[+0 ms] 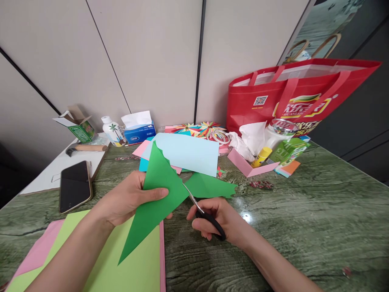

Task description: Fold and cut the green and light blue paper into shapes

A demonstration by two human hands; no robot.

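Note:
My left hand (138,196) is closed on a folded-looking sheet of green paper (159,182), thumb flat on its face. The sheet is pointed at top and bottom, and its upper right edge is cut jagged. In my right hand (217,217) is a pair of scissors (209,223) with black handles. Their blades meet the green paper at its right corner; whether they are parted I cannot tell. Just behind the scissors lies another green piece of paper (209,185) with a notched right end. Light blue paper (185,150) lies beyond my hands.
Yellow-green sheets (127,267) and pink sheets lie under my left arm. On the left are a phone (75,186) and a hammer (88,148). Behind stand a bottle (113,132), a tissue box (139,133) and a red bag (258,103). A glue stick (261,156) rests on the right.

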